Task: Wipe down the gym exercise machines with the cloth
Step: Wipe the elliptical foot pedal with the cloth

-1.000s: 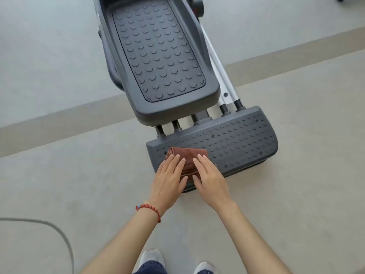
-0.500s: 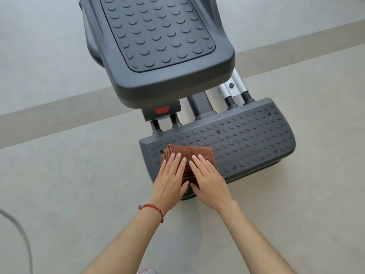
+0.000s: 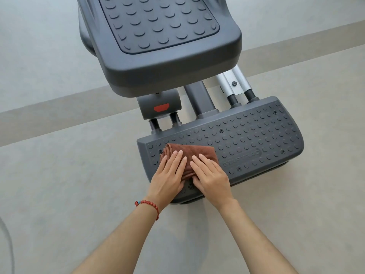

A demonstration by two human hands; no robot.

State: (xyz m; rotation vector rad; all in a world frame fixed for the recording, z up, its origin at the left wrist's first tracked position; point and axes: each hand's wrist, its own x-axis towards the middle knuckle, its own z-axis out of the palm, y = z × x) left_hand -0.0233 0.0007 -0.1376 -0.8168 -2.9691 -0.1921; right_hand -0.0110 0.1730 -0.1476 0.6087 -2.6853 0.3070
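Note:
A folded brown cloth lies on the left part of the machine's low grey studded step. My left hand presses flat on the cloth's left half, fingers spread. My right hand presses flat on its right half, beside the left hand. Both palms hang over the step's near edge. Above the step a large grey studded foot pedal of the same machine juts toward me.
Silver rails and a dark post join the step to the machine. A small grey block with a red mark sits under the pedal. Grey floor with a darker band surrounds it. A thin cable curves at far left.
My view has moved closer to the machine, so pedal and step look larger. Both hands stay flat on the cloth, which has slid slightly along the left part of the step.

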